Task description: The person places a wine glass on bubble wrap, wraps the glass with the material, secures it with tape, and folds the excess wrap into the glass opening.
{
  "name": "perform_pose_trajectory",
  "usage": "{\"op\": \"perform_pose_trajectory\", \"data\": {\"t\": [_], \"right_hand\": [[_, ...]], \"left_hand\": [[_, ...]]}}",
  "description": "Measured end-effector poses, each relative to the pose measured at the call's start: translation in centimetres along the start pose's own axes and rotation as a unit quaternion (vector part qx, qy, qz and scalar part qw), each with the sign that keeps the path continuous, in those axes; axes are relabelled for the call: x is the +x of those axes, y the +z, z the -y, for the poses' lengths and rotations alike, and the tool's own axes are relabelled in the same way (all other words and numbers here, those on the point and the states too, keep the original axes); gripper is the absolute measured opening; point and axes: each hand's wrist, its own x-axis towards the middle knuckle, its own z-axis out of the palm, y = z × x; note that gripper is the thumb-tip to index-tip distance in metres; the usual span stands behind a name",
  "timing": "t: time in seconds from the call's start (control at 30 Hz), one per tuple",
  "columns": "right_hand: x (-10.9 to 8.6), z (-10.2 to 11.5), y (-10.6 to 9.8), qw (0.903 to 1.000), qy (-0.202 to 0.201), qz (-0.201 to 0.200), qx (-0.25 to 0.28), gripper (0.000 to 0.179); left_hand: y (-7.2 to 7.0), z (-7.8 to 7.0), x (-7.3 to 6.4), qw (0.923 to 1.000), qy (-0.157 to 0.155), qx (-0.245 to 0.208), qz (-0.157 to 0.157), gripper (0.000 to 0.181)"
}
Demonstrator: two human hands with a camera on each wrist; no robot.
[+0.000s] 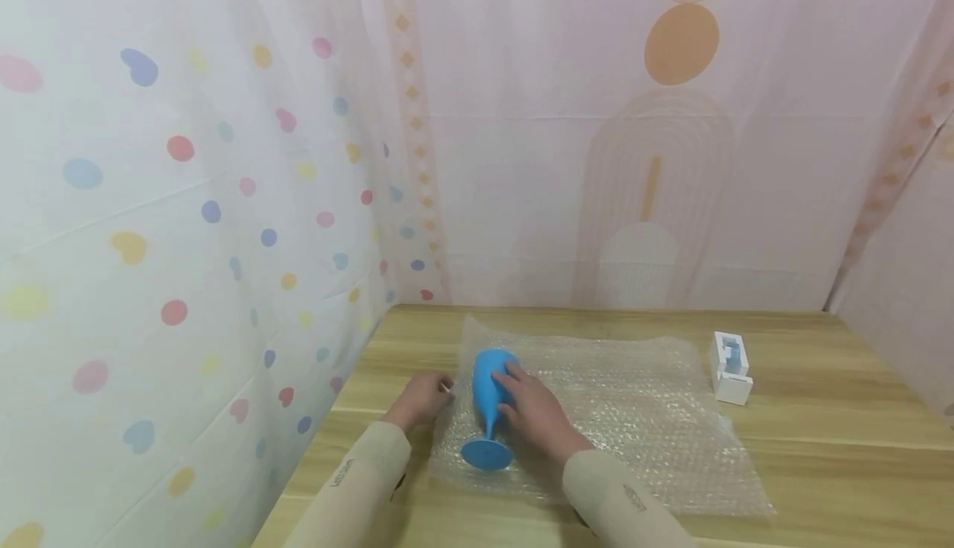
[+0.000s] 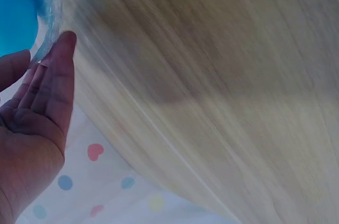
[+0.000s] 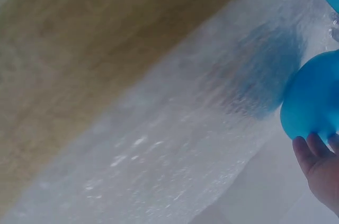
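Observation:
A blue goblet (image 1: 489, 386) lies on its side on a sheet of bubble wrap (image 1: 619, 407), its round foot towards me. My right hand (image 1: 538, 415) rests on the goblet's bowl from the right, fingers spread, thumb near the stem. In the right wrist view, the fingertips touch the blue bowl (image 3: 312, 99). Left of the goblet, my left hand (image 1: 422, 399) pinches the left edge of the wrap. The left wrist view shows that wrap edge (image 2: 51, 17) raised between thumb and fingers, beside the goblet.
A small white tape dispenser (image 1: 730, 370) with a bluish roll stands right of the wrap on the wooden table (image 1: 842, 424). Patterned curtains (image 1: 246, 159) hang at the left, back and right of the table.

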Motion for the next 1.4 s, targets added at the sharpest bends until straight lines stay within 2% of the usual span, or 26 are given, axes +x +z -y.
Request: {"op": "perform_pose_trajectory", "data": {"t": [0.13,0.33,0.47,0.57,0.7,0.8,0.93,1.03,1.13,1.23,1.3,1.4], "right_hand": [[0.5,0.7,0.0,0.9998,0.016,-0.008,-0.007,0.051],[0.8,1.4,0.1,0.9974,-0.008,0.010,-0.071,0.049],[0.6,1.4,-0.2,0.9967,-0.022,0.024,-0.074,0.049],[0.5,1.2,-0.4,0.9972,-0.020,0.031,-0.066,0.048],[0.4,1.0,-0.6,0.9968,-0.014,0.039,-0.068,0.046],[0.4,0.9,-0.8,0.9956,-0.016,0.043,-0.081,0.045],[0.3,0.8,-0.9,0.9950,-0.026,0.039,-0.088,0.044],[0.1,0.6,-0.8,0.9961,-0.031,0.027,-0.079,0.044],[0.0,0.2,-0.6,0.9969,-0.031,0.015,-0.071,0.046],[-0.2,-0.1,-0.7,0.9975,-0.022,0.009,-0.067,0.048],[-0.4,-0.4,-0.8,0.9981,-0.010,0.008,-0.060,0.048],[-0.7,-0.8,-1.0,0.9989,0.004,0.002,-0.046,0.047]], "left_hand": [[-0.1,-0.3,0.1,0.9995,-0.010,-0.030,0.008,0.015],[-0.2,-0.6,0.0,0.9968,-0.016,-0.077,0.012,0.016],[-0.2,-0.8,-0.1,0.9936,-0.018,-0.110,0.017,0.019],[-0.2,-1.1,-0.1,0.9883,-0.013,-0.149,0.029,0.021],[-0.1,-1.3,-0.1,0.9747,-0.013,-0.219,0.046,0.023],[0.1,-1.1,0.0,0.9748,0.008,-0.219,0.041,0.021],[0.7,-0.9,0.1,0.9804,0.038,-0.190,0.035,0.020],[1.1,-1.2,0.0,0.9764,0.033,-0.209,0.042,0.034],[1.2,-1.6,-0.1,0.9689,0.035,-0.238,0.058,0.047],[1.3,-1.9,0.0,0.9661,0.053,-0.242,0.071,0.053],[1.4,-2.1,0.0,0.9673,0.063,-0.233,0.076,0.053],[1.5,-2.3,0.0,0.9733,0.064,-0.209,0.070,0.054]]}}
